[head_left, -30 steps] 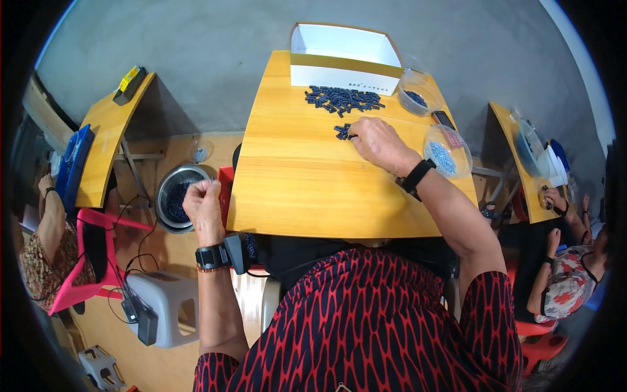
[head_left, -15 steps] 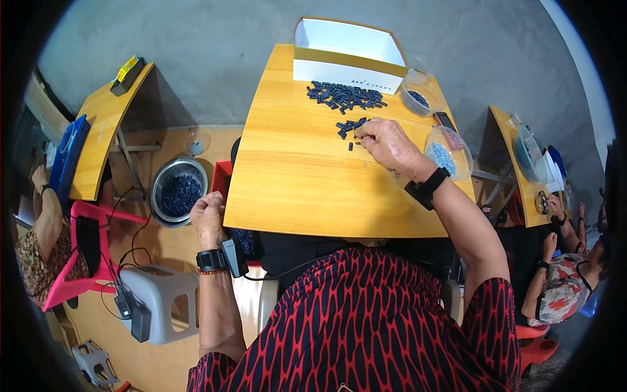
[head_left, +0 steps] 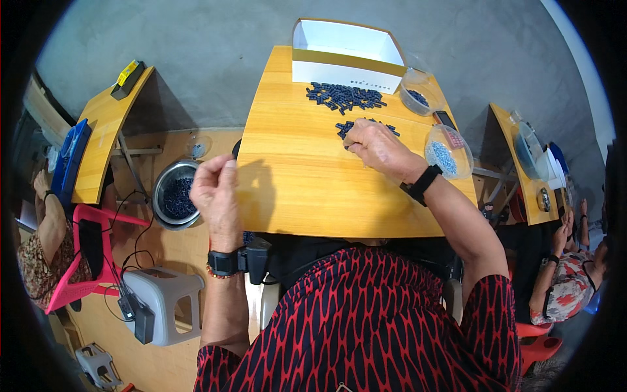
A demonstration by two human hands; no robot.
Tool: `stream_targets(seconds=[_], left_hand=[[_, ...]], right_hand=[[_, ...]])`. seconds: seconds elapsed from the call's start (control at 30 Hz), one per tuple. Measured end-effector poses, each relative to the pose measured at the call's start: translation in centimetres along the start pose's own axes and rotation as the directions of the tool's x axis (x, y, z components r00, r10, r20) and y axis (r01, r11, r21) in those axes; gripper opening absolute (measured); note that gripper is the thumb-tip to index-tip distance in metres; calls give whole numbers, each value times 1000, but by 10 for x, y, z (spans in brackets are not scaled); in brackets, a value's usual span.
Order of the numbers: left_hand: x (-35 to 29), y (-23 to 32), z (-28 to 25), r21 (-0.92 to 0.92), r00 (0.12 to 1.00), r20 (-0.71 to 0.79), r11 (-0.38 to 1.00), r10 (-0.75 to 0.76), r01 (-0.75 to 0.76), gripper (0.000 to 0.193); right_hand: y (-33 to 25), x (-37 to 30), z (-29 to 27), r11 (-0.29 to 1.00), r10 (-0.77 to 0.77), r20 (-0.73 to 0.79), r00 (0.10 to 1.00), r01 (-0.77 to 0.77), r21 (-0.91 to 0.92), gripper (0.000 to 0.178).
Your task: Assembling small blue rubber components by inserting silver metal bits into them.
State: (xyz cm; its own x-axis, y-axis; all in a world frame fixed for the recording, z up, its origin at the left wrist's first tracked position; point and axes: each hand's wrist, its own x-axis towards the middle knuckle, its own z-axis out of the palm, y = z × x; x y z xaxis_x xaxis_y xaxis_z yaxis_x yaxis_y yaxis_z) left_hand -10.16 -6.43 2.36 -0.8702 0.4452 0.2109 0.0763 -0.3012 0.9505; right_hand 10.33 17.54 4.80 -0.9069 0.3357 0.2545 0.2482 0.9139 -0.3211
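My right hand (head_left: 382, 151) is over the table, fingertips pinched on a small dark cylindrical piece at the near side of a small cluster of dark cylindrical pieces (head_left: 386, 127). Part of this cluster is hidden behind the hand. Beyond it lies a larger pile of the same dark pieces (head_left: 345, 98). My left hand (head_left: 219, 196) is raised by the table's left edge, its fingers curled and pressed together; whatever they hold, if anything, cannot be made out. To the right of my right hand stands a clear round tub of light-blue small pieces (head_left: 442, 159).
An open white box with gold edges (head_left: 346, 70) stands at the table's (head_left: 307, 196) far end, beside a clear tub (head_left: 418, 83) of dark pieces. Left of the table, a metal bowl (head_left: 160, 196) holds dark pieces, near a grey stool (head_left: 163, 307). Co-workers sit on both sides.
My left hand has risen from beside the table edge and moved slightly right. My right hand has shifted a little left and nearer, its fingertips now down at the loose dark piece.
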Motion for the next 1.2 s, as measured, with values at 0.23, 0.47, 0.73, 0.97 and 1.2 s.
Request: stream_targets(seconds=[0.23,0.47,0.73,0.97,1.2], left_hand=[[-38,0,74,10,827,431,918,-362,396,19],[-49,-5,113,-40,706,586,857,-397,515,16],[-58,-18,119,-42,752,513,863,-414,504,9],[-62,-26,112,30,764,484,881,-427,473,10],[-57,-32,106,-78,730,509,820,-457,568,7]], right_hand=[[-47,-20,-27,962,12,-35,999,-2,274,7],[-55,-39,-37,942,-54,-70,996,74,328,9],[-31,-50,-41,756,416,48,908,-375,537,10],[-12,-51,-6,968,200,-119,973,-178,177,15],[-20,-45,2,981,179,-64,982,-173,88,13]])
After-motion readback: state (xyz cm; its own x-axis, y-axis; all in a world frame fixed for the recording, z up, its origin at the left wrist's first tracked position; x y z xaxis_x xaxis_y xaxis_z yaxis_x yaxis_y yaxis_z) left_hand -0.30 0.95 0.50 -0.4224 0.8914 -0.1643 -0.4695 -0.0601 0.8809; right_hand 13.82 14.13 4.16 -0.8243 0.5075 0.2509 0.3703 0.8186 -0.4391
